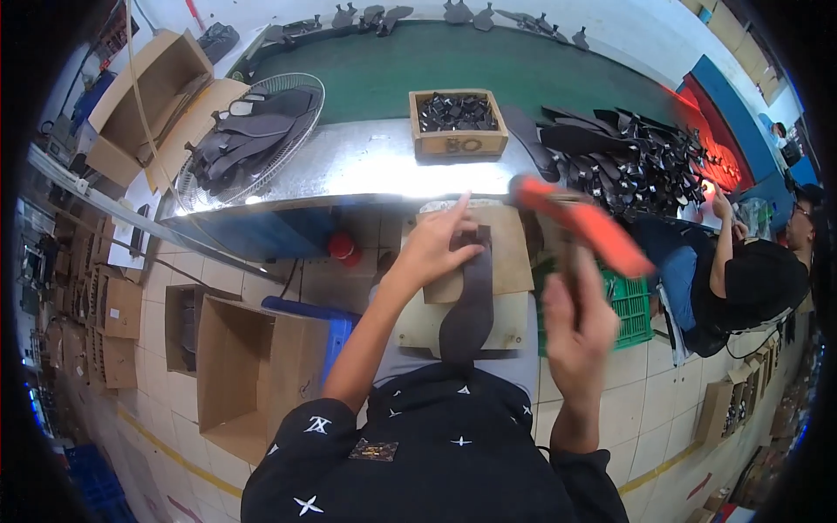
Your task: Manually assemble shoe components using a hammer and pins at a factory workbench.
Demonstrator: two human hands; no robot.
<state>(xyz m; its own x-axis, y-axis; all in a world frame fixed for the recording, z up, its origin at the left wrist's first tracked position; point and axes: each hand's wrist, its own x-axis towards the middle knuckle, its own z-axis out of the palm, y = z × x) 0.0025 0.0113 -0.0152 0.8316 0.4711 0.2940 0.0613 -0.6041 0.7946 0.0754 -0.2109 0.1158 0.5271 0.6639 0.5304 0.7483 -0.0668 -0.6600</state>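
Observation:
A dark, long shoe insole point(466, 322) lies on a work block in front of me, its wide end toward my body. My left hand point(436, 244) is at its narrow far end, fingers spread and thumb touching its edge. My right hand point(580, 318) is closed round the handle of a hammer, raised to the right of the insole. The hammer point(602, 231) has an orange-red head with a dark round end and is blurred by motion. Under the insole is a tan board point(510, 248) on a pale block point(414, 327).
A wooden box point(460, 142) of small dark parts stands on the metal bench. Left is a wire basket point(318, 113) of insoles; right, a heap of dark shoe parts point(628, 166). Beyond runs a green conveyor belt point(366, 65). A green crate point(632, 305) and another person point(758, 283) are at right.

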